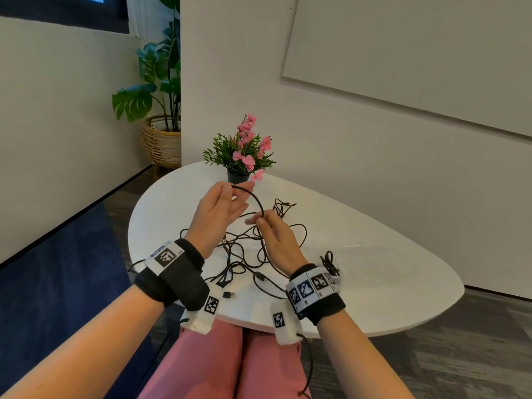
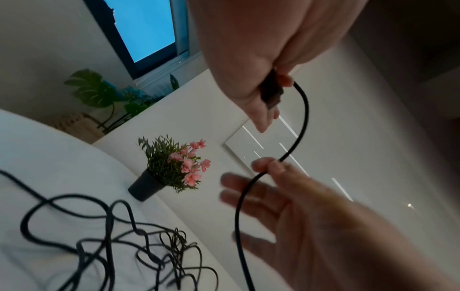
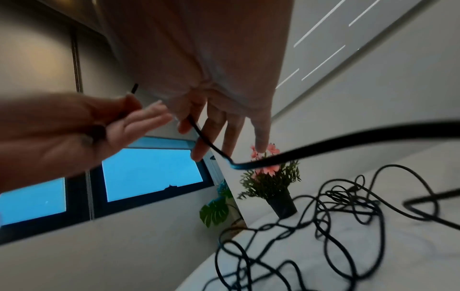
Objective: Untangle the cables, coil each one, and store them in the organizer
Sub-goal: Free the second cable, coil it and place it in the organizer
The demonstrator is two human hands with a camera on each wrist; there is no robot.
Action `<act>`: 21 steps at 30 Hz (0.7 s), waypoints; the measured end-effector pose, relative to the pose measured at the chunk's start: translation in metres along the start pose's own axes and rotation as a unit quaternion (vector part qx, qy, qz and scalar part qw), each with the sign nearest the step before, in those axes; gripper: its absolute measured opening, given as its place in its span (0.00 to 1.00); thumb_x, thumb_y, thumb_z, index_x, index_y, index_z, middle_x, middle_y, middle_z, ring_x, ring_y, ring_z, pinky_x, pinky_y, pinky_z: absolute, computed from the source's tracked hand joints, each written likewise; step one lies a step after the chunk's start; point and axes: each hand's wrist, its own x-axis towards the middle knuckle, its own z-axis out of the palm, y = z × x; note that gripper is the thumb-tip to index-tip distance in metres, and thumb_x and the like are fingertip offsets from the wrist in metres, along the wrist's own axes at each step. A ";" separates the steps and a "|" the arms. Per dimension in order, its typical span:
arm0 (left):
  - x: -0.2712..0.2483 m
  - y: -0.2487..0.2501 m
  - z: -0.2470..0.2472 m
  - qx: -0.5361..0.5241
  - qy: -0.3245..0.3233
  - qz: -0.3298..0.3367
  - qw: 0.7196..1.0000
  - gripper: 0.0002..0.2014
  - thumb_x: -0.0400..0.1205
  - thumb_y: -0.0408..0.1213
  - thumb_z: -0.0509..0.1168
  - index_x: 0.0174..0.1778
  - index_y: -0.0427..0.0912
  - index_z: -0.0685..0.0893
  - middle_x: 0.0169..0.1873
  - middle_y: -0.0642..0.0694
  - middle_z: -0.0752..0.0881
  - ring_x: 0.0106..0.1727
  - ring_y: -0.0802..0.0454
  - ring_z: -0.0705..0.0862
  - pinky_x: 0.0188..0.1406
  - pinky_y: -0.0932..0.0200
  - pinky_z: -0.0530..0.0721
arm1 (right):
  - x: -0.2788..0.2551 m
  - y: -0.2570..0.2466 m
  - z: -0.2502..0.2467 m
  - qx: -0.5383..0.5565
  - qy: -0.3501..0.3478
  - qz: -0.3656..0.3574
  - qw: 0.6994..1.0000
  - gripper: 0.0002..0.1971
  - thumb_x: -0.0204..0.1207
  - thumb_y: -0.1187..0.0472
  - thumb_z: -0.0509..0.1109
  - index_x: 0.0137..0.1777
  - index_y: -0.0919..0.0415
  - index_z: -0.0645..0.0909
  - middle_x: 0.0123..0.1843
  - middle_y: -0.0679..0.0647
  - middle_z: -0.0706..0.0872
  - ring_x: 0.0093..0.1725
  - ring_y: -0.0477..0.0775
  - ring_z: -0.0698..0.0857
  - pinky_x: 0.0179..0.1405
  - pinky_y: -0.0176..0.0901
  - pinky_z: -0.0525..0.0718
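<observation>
Head view: left hand (image 1: 218,210) and right hand (image 1: 275,240) are raised above the white table (image 1: 374,254), a black cable (image 1: 253,197) arcing between them. Left thumb and forefinger pinch its end; right fingertips pinch it lower down. The remaining tangled cables (image 1: 247,254) lie on the table near a potted pink flower plant (image 1: 243,154).

Left wrist view: the left hand (image 2: 248,59) grips what appears to be a connector (image 2: 271,90).

Right wrist view: right hand (image 3: 211,88) pinches the cable (image 3: 206,141), other fingers extended.
</observation>
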 end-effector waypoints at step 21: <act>0.006 -0.027 -0.019 0.462 -0.020 -0.026 0.886 0.16 0.87 0.49 0.46 0.62 0.42 0.66 0.47 0.46 0.82 0.45 0.46 0.82 0.46 0.52 0.77 | -0.020 -0.024 -0.047 -0.197 -0.192 0.018 0.961 0.09 0.79 0.55 0.68 0.50 0.56 0.88 0.40 0.41 0.85 0.44 0.49 0.83 0.44 0.37 0.77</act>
